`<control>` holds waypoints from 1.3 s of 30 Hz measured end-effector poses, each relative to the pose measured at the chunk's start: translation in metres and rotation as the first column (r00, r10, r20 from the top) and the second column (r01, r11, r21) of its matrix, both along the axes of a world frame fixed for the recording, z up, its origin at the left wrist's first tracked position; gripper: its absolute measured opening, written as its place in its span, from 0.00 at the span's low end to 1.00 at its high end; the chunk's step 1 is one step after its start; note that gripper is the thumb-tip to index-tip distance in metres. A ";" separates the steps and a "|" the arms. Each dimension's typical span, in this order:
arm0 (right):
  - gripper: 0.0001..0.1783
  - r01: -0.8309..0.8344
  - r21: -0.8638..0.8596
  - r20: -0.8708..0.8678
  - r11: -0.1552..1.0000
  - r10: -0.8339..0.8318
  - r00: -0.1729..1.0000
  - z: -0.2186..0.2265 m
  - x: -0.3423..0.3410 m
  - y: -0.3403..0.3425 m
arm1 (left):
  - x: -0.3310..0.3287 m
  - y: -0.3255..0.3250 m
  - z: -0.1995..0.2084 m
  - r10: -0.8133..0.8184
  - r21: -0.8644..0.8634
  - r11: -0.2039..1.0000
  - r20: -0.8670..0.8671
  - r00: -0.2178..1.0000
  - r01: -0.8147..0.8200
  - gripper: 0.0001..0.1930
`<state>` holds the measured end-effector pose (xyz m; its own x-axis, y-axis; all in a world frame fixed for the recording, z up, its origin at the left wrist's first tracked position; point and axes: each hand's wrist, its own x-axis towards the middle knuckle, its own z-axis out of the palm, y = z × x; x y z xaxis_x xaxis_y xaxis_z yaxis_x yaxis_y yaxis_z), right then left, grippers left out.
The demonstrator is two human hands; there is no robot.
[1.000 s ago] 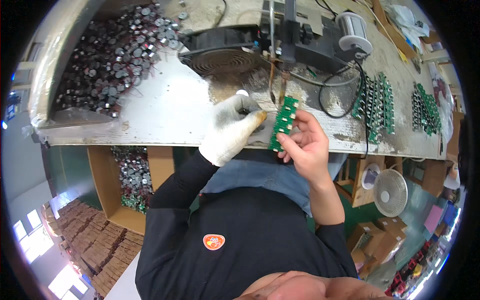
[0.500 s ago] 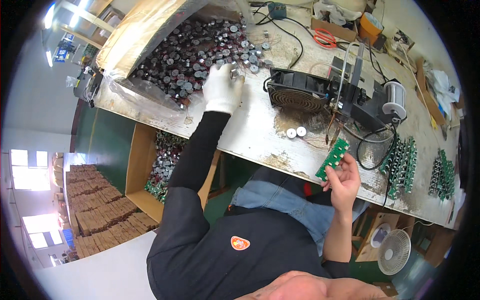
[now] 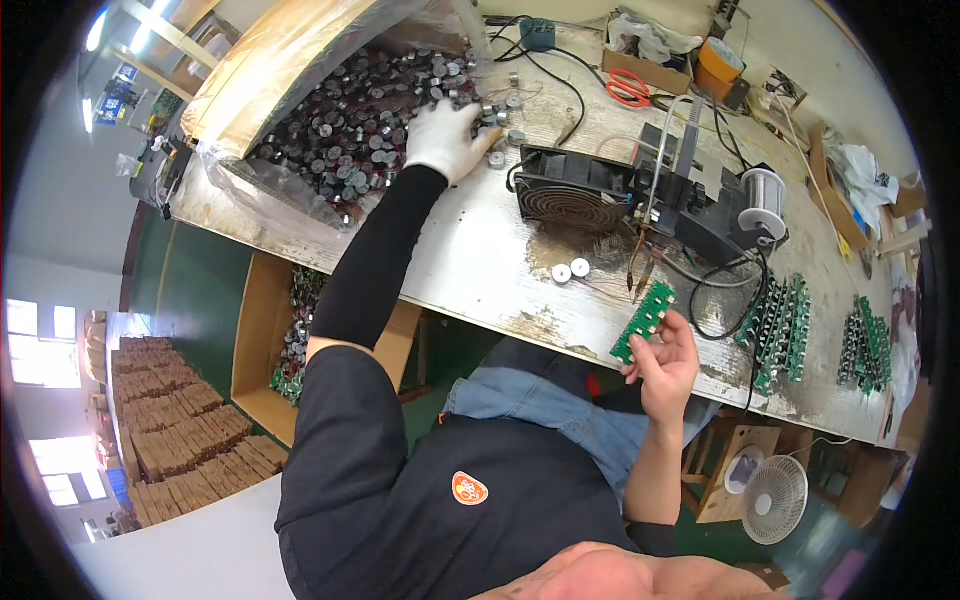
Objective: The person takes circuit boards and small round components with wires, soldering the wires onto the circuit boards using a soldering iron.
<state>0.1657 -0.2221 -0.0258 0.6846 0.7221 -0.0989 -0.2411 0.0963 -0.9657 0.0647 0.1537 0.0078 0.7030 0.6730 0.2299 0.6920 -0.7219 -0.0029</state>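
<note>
My left hand, in a white glove, reaches onto the right side of a heap of small round metal parts with thin wires. Its thumb stands apart from the fingers, and nothing shows in its grasp; the fingertips are partly lost among the parts. With bare fingers my right hand pinches the lower end of a green circuit board near the table's front edge. Just above the board hangs the tip of a soldering stand. Two white discs with thin wires lie left of the board.
A black fan stands beside the soldering stand, which carries a solder spool. Rows of green boards lie at right. Red-handled scissors rest farther back. Below the table's edge stands a cardboard box of parts.
My left hand has moved farther over the heap, and its thumb has spread from the fingers. The whole view has shifted slightly. My right hand keeps hold of the circuit board.
</note>
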 end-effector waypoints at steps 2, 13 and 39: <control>0.24 -0.004 0.003 -0.003 1.000 0.004 1.000 0.001 -0.001 0.001 | -0.014 -0.015 -0.006 -0.012 0.015 1.000 0.054 0.998 0.011 0.23; 0.26 -0.037 -0.012 -0.013 0.999 0.036 0.999 0.001 0.003 -0.002 | -0.067 -0.106 -0.010 -0.022 -0.093 0.995 0.199 0.980 0.041 0.22; 0.25 -0.036 -0.012 0.003 0.999 0.036 0.999 -0.001 0.003 -0.002 | -0.039 -0.048 0.025 0.080 -0.516 0.790 0.621 0.780 0.330 0.12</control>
